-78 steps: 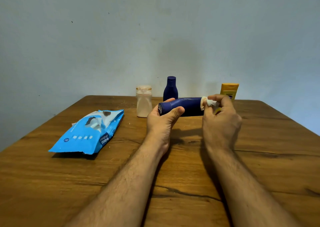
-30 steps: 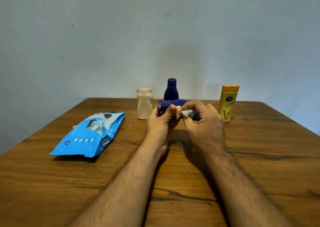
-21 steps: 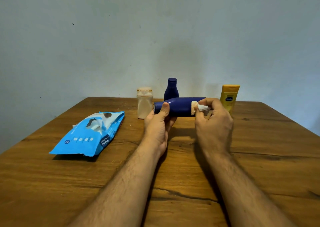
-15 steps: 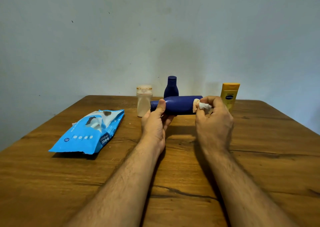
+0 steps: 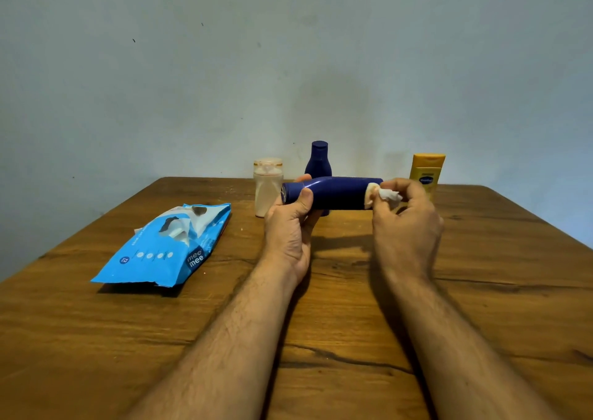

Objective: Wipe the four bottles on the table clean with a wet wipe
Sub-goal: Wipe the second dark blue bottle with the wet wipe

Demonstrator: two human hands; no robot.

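Observation:
A long dark blue bottle (image 5: 337,193) lies sideways in the air above the table. My left hand (image 5: 290,230) grips its left end, thumb over the front. My right hand (image 5: 406,223) pinches a crumpled white wet wipe (image 5: 383,194) against the bottle's pale right end. Behind stand three bottles: a cream one with a clear cap (image 5: 267,185), a small dark blue one (image 5: 318,159) and a yellow one (image 5: 426,172) partly hidden by my right hand.
A light blue wet wipe pack (image 5: 167,248) lies on the left of the wooden table (image 5: 96,339), its flap open with a wipe showing. A pale wall rises just behind the table's far edge.
My right hand slid the wipe along the bottle from near the left end out to the right end. The bottle rose slightly and my left hand kept its grip.

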